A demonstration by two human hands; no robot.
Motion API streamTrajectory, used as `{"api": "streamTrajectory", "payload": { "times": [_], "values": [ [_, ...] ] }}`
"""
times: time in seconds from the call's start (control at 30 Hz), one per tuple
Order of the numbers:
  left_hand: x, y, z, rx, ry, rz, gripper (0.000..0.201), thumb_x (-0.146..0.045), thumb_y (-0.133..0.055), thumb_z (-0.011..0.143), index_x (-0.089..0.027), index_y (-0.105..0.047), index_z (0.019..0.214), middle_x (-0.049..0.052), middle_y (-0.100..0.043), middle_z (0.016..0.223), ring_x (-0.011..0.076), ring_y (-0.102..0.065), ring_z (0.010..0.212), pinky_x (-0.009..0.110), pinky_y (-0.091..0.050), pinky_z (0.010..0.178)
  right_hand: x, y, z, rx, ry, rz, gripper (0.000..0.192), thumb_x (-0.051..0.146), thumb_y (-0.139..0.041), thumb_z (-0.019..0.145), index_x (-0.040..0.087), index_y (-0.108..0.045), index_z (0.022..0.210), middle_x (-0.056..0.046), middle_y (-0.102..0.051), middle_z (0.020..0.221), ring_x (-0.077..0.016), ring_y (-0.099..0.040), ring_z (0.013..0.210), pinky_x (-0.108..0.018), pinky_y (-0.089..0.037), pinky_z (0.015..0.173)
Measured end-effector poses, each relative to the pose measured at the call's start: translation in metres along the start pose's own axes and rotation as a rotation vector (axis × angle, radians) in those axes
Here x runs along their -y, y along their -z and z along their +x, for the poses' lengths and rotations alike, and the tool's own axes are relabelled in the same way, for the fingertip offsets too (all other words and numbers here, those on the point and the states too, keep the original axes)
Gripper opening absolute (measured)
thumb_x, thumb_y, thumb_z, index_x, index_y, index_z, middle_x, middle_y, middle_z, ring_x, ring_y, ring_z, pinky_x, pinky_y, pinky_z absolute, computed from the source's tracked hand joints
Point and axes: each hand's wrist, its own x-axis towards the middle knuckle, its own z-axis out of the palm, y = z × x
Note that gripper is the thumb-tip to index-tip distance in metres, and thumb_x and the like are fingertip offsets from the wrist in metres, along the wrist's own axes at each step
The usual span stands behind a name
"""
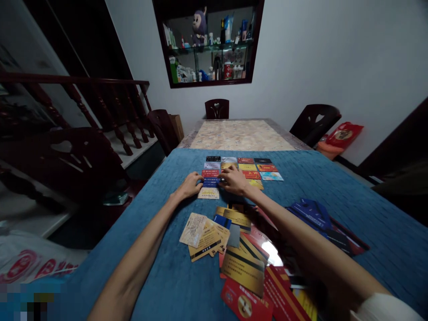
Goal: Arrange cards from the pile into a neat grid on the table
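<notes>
Both my arms reach forward over a blue cloth (160, 214) on the table. My left hand (190, 185) and my right hand (235, 180) meet on a dark blue card (211, 181), fingertips on its two ends. That card lies in a neat grid of cards (249, 168) laid in rows: black, red, yellow, white and light blue ones. A pale card (208, 193) lies just below the blue one. Nearer to me a loose heap of cards (234, 249) in gold, red, beige and blue is spread out.
Dark blue and red cards (321, 220) lie at the right under my forearm. Beyond the cloth the bare marbled tabletop (239, 133) runs to dark chairs (217, 108). A wooden stair rail (83, 96) stands at left, and a wall cabinet (209, 42) hangs ahead.
</notes>
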Motion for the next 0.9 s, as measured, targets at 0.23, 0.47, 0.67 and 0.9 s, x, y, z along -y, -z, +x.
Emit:
{"api": "streamTrajectory", "payload": {
  "times": [0.23,0.47,0.67,0.9],
  "values": [
    [-0.008,0.007,0.003,-0.042,-0.010,0.015,0.027,-0.023,-0.051,0.085,-0.015,-0.071,0.100,0.011,-0.062,0.109,0.0234,-0.058,0.103,0.038,-0.046,0.099,-0.009,0.013,-0.030,-0.099,0.039,0.034,0.031,0.029,-0.053,0.089,0.021,-0.068,0.116,-0.011,-0.064,0.115,-0.0303,-0.042,0.110,-0.039,-0.034,0.083],
    [-0.054,0.020,0.000,-0.089,-0.148,0.006,0.020,-0.021,-0.055,0.084,-0.017,-0.072,0.095,0.010,-0.063,0.108,0.0261,-0.052,0.108,0.044,-0.044,0.097,-0.019,0.016,-0.073,-0.198,0.168,0.070,0.024,0.028,-0.054,0.091,0.022,-0.071,0.107,-0.010,-0.066,0.108,-0.0287,-0.042,0.109,-0.042,-0.032,0.088],
    [-0.105,0.030,-0.027,0.006,-0.311,-0.089,0.015,-0.021,-0.058,0.085,-0.019,-0.070,0.093,0.009,-0.063,0.107,0.0260,-0.049,0.111,0.046,-0.040,0.101,-0.017,0.015,-0.115,-0.226,0.256,0.105,0.019,0.028,-0.057,0.090,0.022,-0.072,0.101,-0.009,-0.067,0.103,-0.0275,-0.043,0.108,-0.042,-0.033,0.089],
    [-0.146,0.038,-0.082,0.294,-0.509,-0.258,0.027,-0.033,-0.072,0.076,-0.024,-0.067,0.102,0.006,-0.059,0.112,0.0274,-0.041,0.119,0.045,-0.035,0.106,-0.012,0.017,-0.152,-0.212,0.311,0.208,0.016,0.025,-0.056,0.091,0.024,-0.071,0.096,-0.007,-0.068,0.098,-0.0254,-0.046,0.105,-0.041,-0.037,0.087]
  ]
}}
